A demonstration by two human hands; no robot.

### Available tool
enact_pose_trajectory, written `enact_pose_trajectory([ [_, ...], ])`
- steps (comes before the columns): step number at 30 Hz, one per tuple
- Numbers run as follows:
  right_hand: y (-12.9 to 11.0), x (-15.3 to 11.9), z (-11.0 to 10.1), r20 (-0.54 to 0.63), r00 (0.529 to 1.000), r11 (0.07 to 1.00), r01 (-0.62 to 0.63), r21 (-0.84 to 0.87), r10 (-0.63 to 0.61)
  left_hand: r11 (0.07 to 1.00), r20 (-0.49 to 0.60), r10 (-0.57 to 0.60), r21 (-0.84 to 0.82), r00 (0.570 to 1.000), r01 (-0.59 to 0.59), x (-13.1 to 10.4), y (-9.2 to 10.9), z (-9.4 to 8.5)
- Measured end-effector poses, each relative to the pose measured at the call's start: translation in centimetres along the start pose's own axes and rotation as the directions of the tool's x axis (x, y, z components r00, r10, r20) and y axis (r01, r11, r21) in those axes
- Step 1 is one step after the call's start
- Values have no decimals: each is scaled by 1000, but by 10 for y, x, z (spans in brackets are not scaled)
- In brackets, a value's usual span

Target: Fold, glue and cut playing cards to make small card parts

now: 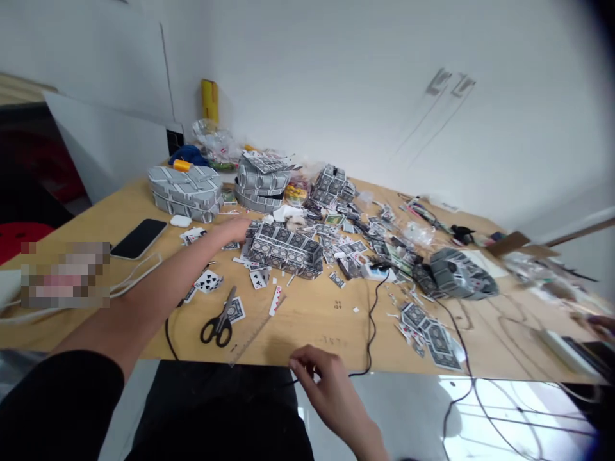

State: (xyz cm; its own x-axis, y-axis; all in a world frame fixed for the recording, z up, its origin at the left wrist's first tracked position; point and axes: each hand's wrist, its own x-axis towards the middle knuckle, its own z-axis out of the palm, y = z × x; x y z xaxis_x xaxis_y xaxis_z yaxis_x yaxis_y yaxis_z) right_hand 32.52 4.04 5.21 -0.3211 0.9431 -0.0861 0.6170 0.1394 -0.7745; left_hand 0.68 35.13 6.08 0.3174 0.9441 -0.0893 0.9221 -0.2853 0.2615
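My left hand reaches across the table to the left end of a long box covered in grey patterned playing cards. It is at or touching that end, and its fingers are too small and hidden to make out. Low over the front edge is my right hand, its fingers curled and the thumb near the index finger; whatever they may pinch cannot be seen. Between the hands lie black-handled scissors, a clear ruler, a narrow card strip and loose playing cards.
Card-covered boxes stand at the back left, with another grey card-covered piece at right. Card scraps fill the middle. A phone lies left. A black cable crosses the front edge. Another person's hand shows far right.
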Motion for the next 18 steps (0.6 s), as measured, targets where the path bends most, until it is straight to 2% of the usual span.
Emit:
enact_pose_trajectory([
  [4,29,-43,-12,-129,987,993,-106,-46,100,999,101,-37,43,994,33,10,-13,10],
  [5,36,-48,-15,-181,977,991,-125,-50,114,998,107,-44,51,993,39,10,-16,11],
  [7,44,-51,-18,-210,968,987,-149,-54,135,997,104,-45,66,994,39,10,-21,12],
  [10,42,-41,-17,-184,974,987,-145,-73,130,997,79,-35,75,996,29,8,-26,13],
  [13,30,-22,-11,-96,991,991,-106,-85,98,997,26,-44,71,999,42,3,-29,10],
  [15,24,-9,-8,-44,995,992,-92,-82,89,997,-43,-51,61,998,54,-5,-31,2],
  [18,23,8,-6,-19,998,994,-61,-86,59,996,-147,-66,50,987,74,-27,-30,-19],
])
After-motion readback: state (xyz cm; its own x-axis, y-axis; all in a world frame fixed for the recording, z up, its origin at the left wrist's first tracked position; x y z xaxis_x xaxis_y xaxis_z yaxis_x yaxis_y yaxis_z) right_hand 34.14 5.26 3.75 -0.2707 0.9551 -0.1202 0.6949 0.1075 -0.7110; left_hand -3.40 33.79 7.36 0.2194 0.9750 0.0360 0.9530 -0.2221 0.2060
